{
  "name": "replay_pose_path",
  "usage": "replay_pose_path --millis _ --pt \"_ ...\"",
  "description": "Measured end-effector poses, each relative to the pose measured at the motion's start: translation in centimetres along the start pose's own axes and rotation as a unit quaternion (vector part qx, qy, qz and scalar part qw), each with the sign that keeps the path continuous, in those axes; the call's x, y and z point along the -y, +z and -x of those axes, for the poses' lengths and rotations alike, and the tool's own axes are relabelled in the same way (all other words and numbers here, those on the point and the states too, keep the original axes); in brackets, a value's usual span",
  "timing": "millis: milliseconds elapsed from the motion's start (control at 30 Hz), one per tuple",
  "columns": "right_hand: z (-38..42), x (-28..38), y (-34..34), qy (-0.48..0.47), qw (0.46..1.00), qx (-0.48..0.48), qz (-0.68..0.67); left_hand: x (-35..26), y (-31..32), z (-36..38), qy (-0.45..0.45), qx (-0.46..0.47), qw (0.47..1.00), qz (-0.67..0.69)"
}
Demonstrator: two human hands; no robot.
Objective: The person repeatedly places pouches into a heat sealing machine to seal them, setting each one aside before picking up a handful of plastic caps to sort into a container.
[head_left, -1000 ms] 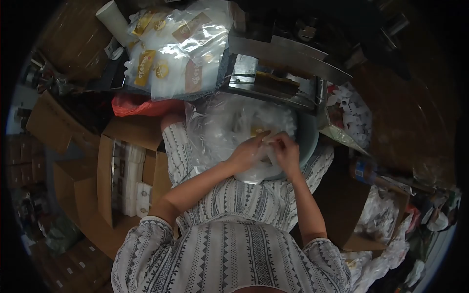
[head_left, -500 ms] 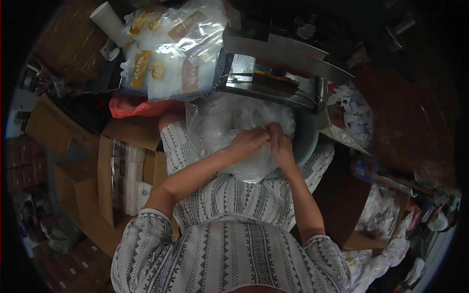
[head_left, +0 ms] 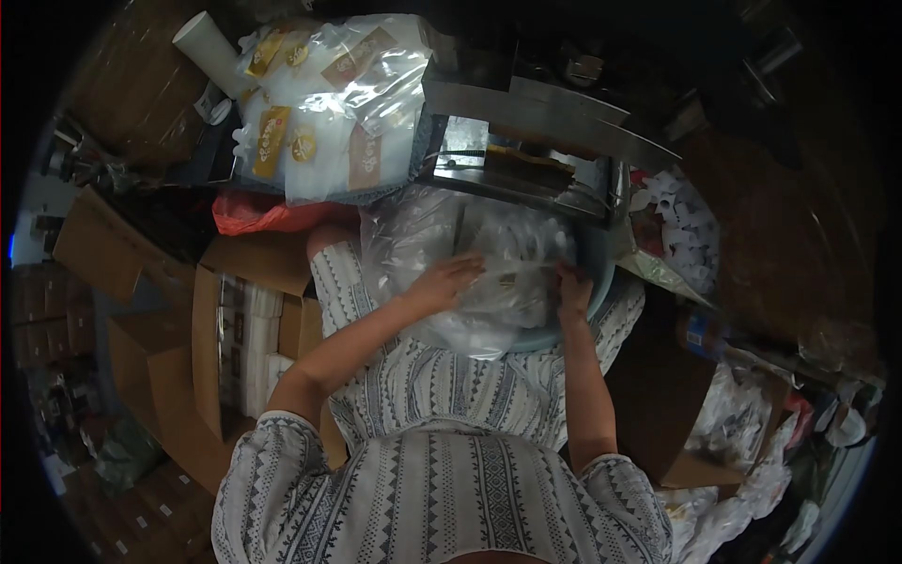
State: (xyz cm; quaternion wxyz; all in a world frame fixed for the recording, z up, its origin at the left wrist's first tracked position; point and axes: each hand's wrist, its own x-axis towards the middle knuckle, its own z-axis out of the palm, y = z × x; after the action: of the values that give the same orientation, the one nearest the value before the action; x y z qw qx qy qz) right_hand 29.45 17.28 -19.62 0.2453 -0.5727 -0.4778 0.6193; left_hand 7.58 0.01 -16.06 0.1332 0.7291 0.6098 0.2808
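Note:
Clear plastic bags (head_left: 413, 226) fill and spill over the near side of a pale blue-green basin (head_left: 599, 258) at my lap. A clear plastic bag (head_left: 521, 270) is stretched sideways between my two hands, above that pile. My left hand (head_left: 446, 284) is closed, its fingertips at the left end of the stretched plastic. At the other end, by the basin's right rim, my right hand (head_left: 574, 291) pinches the plastic with bent fingers. Small dark and tan print shows through the film below. Where single bags begin and end in the pile is hard to make out.
Beyond the basin stands a metal machine (head_left: 526, 174). Printed plastic pouches (head_left: 324, 132) are stacked at the upper left, above a red bag (head_left: 272, 214). Open cardboard boxes (head_left: 207, 348) flank my left side. White scraps (head_left: 681, 226) fill a container on the right.
My hands, together over the basin before, have moved apart: the right one to the right and down, the left one slightly left. Plastic is now drawn out between them.

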Motion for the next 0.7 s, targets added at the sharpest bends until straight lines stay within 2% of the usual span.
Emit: replay_pose_path --millis 33,100,133,167,200,233,267,300,333,367,400,433,467,500,533,600,633,667,700 --pt "1.0 -0.1 0.3 -0.031 0.999 -0.016 -0.022 -0.6 -0.8 -0.9 0.0 -0.002 1.0 -0.002" --pt "3.5 0.7 1.3 -0.049 0.997 -0.033 -0.041 -3.4 -2.1 -3.0 -0.025 -0.085 0.961 0.262" --pt "4.8 2.5 1.7 -0.127 0.991 -0.046 -0.015 -3.4 -1.1 -3.4 -0.028 -0.083 0.96 0.266" --pt "5.6 4.5 2.1 -0.211 0.976 -0.058 0.01 -2.6 0.1 -4.5 -0.15 -0.094 0.831 0.527" --pt "6.5 6.1 2.5 -0.214 0.975 -0.06 0.01 -2.3 0.9 -5.5 -0.256 -0.093 0.62 0.735" --pt "7.4 7.3 2.9 -0.326 0.942 -0.036 0.073 -3.5 0.6 -6.4 -0.253 -0.092 0.621 0.736" --pt "7.8 7.9 3.0 -0.43 0.893 -0.011 0.135 -5.6 -0.4 -7.1 -0.206 -0.071 0.81 0.545" --pt "7.7 7.9 2.9 -0.43 0.892 -0.011 0.135 -6.6 -0.9 -7.4 -0.143 -0.045 0.938 0.312" --pt "7.5 7.9 2.9 -0.455 0.872 0.047 0.173 -6.3 -0.6 -7.3 -0.143 -0.048 0.938 0.312" --pt "7.1 7.9 3.0 -0.476 0.848 0.105 0.208 -5.7 0.0 -7.1 -0.161 -0.023 0.955 0.249" --pt "6.3 7.7 3.4 -0.478 0.848 0.105 0.206 -5.1 0.4 -6.9 -0.177 0.004 0.967 0.184" --pt "5.1 7.1 3.7 -0.391 0.908 0.09 0.123 -5.0 0.7 -6.9 -0.177 0.004 0.967 0.183" --pt "4.4 6.1 3.8 -0.295 0.952 0.073 0.038 -5.1 1.2 -6.9 -0.2 0.006 0.945 0.258" --pt "4.2 4.9 3.7 -0.292 0.953 0.072 0.037 -5.1 1.6 -6.7 -0.22 0.01 0.918 0.33" --pt "4.0 4.7 3.9 -0.271 0.956 0.091 0.068 -4.8 1.4 -6.8 -0.218 0.01 0.919 0.328" --pt "4.1 4.0 3.8 -0.251 0.956 0.115 0.101 -4.0 1.1 -6.8 -0.328 -0.096 0.771 0.537" --pt "5.8 4.7 4.0 -0.295 0.938 0.109 0.149 -3.9 1.1 -6.8 -0.329 -0.098 0.77 0.538" --pt "6.6 5.1 4.1 -0.338 0.915 0.1 0.195 -3.7 1.1 -6.9 -0.378 -0.111 0.698 0.598" --pt "6.6 4.9 3.8 -0.339 0.915 0.101 0.197 -3.7 1.2 -7.0 -0.422 -0.123 0.618 0.652"
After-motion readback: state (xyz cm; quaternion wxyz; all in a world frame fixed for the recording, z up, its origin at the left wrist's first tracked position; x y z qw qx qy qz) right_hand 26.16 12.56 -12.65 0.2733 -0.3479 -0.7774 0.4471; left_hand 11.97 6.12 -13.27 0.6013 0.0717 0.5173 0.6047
